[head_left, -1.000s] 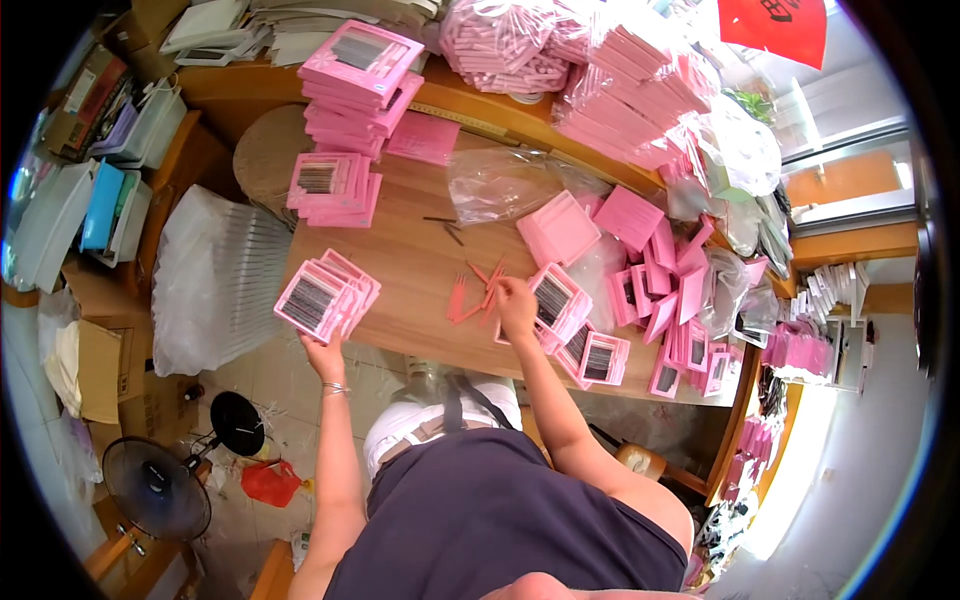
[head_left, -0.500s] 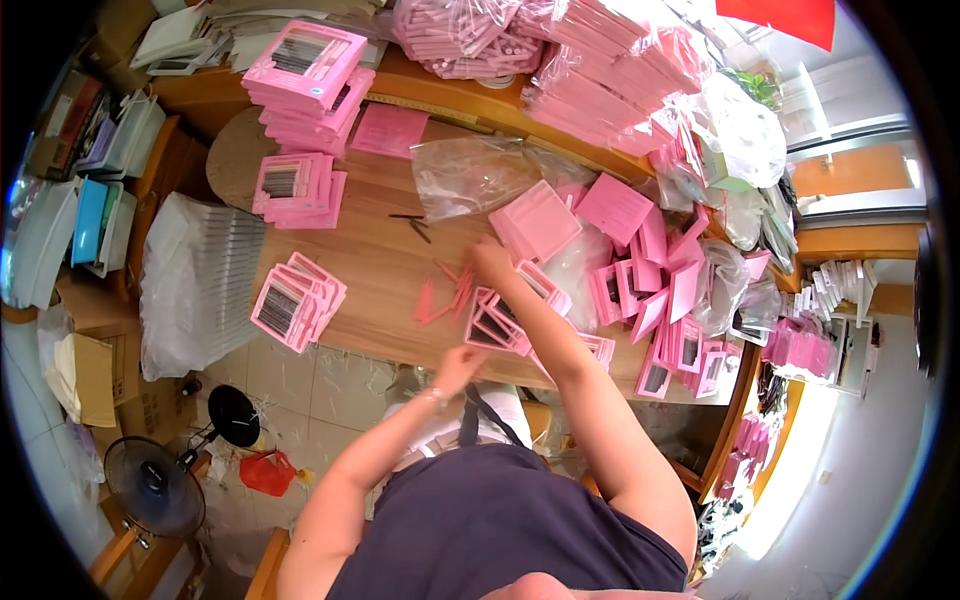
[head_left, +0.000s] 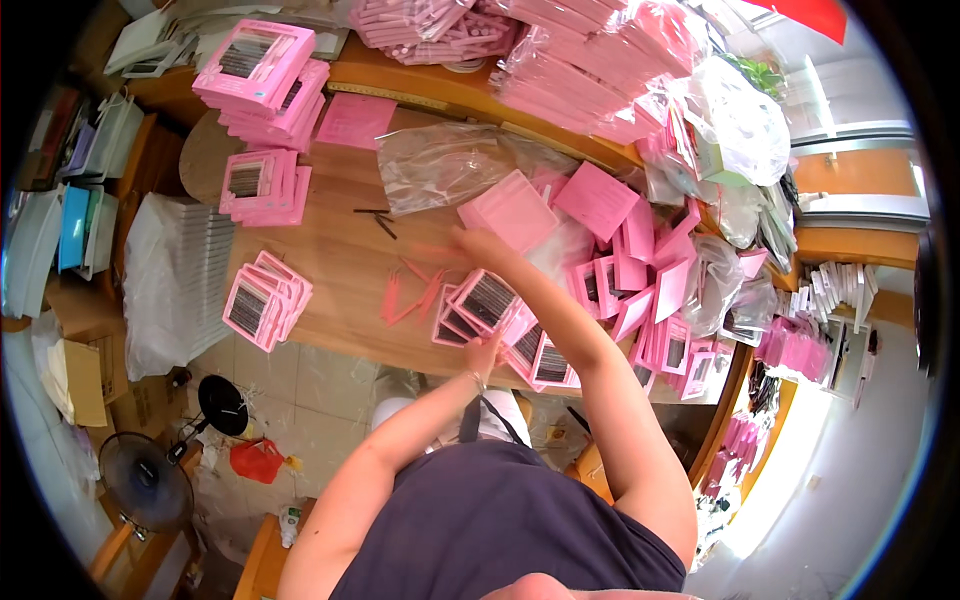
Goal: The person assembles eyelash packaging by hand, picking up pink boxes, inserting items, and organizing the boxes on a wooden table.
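My left hand [head_left: 484, 354] is closed on the lower corner of a pink windowed case [head_left: 487, 299] with rows of dark strips in it. This case sits tilted over several similar cases [head_left: 530, 352] at the table's near edge. Across the table from it, my right hand [head_left: 472, 245] is smeared by motion beside a closed pink box [head_left: 508, 212]. A pinkish blur shows at its fingertips, too unclear to name. Thin pink strips [head_left: 405, 292] lie loose left of the cases, and a few dark thin sticks [head_left: 380, 220] lie farther back.
Windowed cases stand in a tall stack [head_left: 255, 65], a lower stack [head_left: 262, 188] and a small fanned pile [head_left: 265, 303] at left. Many pink boxes [head_left: 640, 250] lie jumbled at right. A clear plastic bag [head_left: 430, 168] lies at the back of the wooden table [head_left: 340, 240].
My left hand has moved right and taken hold of a windowed case. My right hand has shifted slightly left, away from the pink strips. The whole view has shifted a little.
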`<state>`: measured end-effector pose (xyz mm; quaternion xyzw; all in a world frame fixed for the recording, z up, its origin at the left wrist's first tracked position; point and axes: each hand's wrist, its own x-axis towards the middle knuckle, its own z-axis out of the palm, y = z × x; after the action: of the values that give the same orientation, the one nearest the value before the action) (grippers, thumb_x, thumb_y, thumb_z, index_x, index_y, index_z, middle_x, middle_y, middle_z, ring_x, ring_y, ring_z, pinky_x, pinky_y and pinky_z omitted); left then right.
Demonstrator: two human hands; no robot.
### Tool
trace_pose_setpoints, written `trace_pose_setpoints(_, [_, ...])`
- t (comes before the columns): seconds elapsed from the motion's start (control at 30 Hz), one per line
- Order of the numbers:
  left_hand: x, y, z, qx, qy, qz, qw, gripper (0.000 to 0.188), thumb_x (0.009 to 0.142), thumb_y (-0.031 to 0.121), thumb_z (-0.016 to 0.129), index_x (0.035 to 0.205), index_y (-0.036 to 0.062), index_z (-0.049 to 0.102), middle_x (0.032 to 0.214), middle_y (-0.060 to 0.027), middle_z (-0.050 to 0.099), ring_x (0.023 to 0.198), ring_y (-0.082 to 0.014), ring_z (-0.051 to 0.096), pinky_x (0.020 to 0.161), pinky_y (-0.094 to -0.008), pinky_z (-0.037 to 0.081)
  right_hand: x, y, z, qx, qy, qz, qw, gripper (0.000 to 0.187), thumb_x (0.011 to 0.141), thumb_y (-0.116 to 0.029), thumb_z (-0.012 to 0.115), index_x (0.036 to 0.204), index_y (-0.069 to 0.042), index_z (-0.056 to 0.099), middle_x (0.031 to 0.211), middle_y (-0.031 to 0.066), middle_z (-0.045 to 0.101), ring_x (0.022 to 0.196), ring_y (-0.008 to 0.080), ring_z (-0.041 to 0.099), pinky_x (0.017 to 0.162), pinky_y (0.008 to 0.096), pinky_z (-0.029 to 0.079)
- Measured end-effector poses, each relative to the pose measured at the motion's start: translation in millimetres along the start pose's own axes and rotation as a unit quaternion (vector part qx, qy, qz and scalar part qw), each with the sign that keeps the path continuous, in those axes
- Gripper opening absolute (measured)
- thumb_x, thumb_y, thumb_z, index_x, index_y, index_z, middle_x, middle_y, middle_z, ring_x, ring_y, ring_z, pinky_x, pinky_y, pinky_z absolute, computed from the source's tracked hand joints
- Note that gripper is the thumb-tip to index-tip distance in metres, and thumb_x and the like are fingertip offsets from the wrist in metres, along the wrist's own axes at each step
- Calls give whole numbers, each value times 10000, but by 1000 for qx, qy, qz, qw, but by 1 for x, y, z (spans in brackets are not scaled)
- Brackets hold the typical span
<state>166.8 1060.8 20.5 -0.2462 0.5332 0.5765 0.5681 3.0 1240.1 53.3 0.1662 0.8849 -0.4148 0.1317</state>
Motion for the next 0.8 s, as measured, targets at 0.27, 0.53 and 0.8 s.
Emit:
trace_pose_setpoints(0.27, [-13, 26, -3, 260, 149, 232, 926, 345, 914, 299, 660, 818, -27, 600, 720, -101, 636, 592, -197, 634, 546, -334, 506, -78, -20, -70, 143, 101, -3, 985, 220, 897, -115, 668, 1060, 31, 693, 860, 80, 706, 798, 141, 655, 724, 275, 518])
trace_pose_setpoints(0.53, [-72, 81, -27, 173, 73, 398, 898, 243, 986, 255, 540, 1004, 13, 558, 755, -70, 596, 647, -171, 575, 593, -333, 450, -187, -26, -97, 259, 191, 8, 947, 236, 866, -49, 688, 1093, 15, 701, 893, 51, 703, 831, 112, 640, 774, 244, 498])
trace_pose_setpoints(0.8, [-169, 199, -117, 136, -62, 410, 900, 258, 1006, 159, 510, 1195, 7, 423, 893, -94, 663, 750, -94, 633, 632, -238, 496, -241, -190, -99, -1, 156, -202, 967, 230, 814, -24, 705, 1032, -86, 748, 855, 58, 678, 734, 184, 627, 656, 293, 502])
